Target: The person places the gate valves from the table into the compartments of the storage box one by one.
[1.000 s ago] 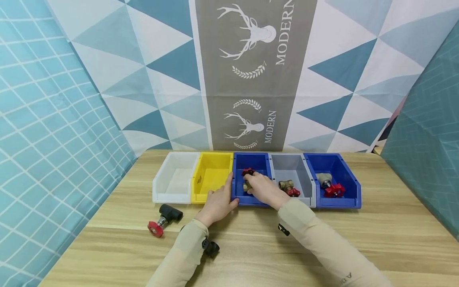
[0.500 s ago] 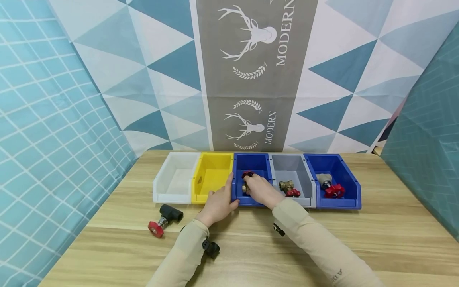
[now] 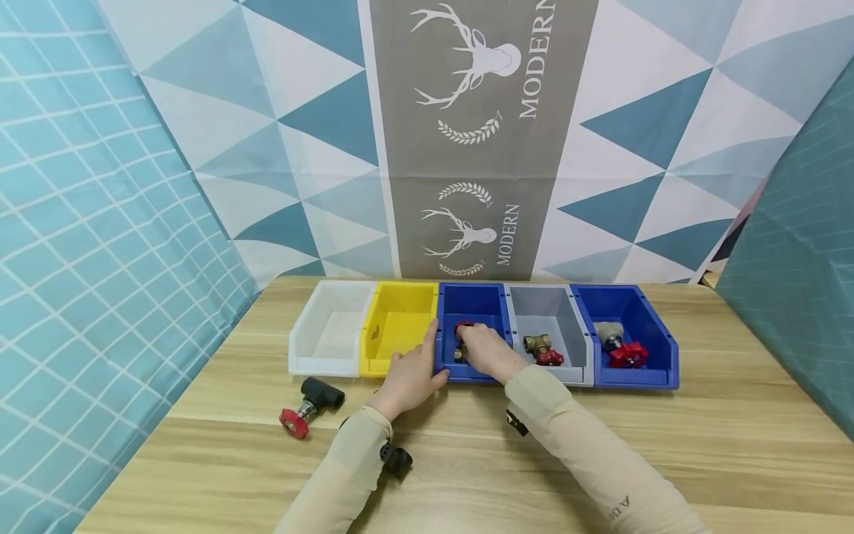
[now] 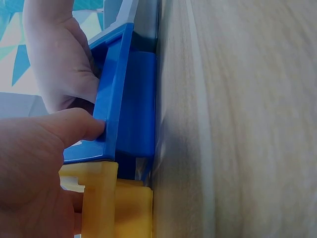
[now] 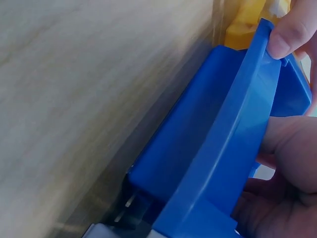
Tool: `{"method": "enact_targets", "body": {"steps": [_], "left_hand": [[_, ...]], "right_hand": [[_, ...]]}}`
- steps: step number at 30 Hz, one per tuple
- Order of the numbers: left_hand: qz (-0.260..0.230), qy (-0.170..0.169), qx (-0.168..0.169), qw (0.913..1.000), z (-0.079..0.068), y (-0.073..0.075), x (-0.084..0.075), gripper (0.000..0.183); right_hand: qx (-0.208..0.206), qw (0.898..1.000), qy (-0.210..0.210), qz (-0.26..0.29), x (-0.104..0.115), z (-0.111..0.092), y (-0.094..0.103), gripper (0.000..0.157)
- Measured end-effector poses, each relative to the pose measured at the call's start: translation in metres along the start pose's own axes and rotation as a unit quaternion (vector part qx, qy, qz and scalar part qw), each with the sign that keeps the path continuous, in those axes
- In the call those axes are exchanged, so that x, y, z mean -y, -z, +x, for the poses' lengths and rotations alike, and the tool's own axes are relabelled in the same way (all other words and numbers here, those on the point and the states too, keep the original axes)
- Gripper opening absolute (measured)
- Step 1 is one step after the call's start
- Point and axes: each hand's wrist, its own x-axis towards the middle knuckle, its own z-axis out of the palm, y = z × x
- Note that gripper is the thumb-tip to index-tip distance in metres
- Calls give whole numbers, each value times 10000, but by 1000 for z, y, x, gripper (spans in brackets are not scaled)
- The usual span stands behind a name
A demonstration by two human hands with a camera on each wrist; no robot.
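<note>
My left hand (image 3: 408,380) holds the front corner of the middle blue bin (image 3: 472,297), beside the yellow bin (image 3: 400,326). Its thumb (image 4: 91,125) presses the blue front lip, and the index finger lies along the wall between the two bins. Inside the blue bin, my right hand (image 3: 492,351) grips a brass valve with a red handwheel (image 3: 459,355). The hand covers most of this valve, and the bin's front wall hides it from both wrist views.
A white bin (image 3: 330,322) stands at the row's left end. To the right, the grey bin (image 3: 537,300) holds a brass valve (image 3: 542,347); another blue bin (image 3: 610,300) holds a grey valve (image 3: 610,335). A black valve with a red handwheel (image 3: 310,404) lies on the table (image 3: 467,475).
My right hand has shifted slightly left within the blue bin, and the handwheel of the gripped valve has dropped lower there. My left hand keeps its place on the bin corner.
</note>
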Motion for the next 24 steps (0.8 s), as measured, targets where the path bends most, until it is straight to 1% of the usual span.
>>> {"method": "enact_targets", "body": {"steps": [3, 6, 13, 16, 20, 24], "left_hand": [[-5, 21, 13, 10000, 0, 0, 0, 88], [2, 21, 5, 10000, 0, 0, 0, 87], [40, -16, -2, 10000, -1, 1, 0, 90], [43, 4, -31, 10000, -1, 1, 0, 92], [45, 91, -44, 9999, -1, 1, -1, 96], [40, 188, 17, 9998, -1, 2, -1, 98]], "right_hand": [[7, 10000, -9, 6, -1, 1, -1, 12], [-24, 10000, -22, 3, -1, 1, -1, 11], [77, 9999, -140, -31, 1, -1, -1, 22], [30, 9998, -176, -50, 2, -3, -1, 24], [-260, 9996, -96, -9, 2, -7, -1, 23], [-854, 9963, 54, 43, 4, -11, -2, 22]]}}
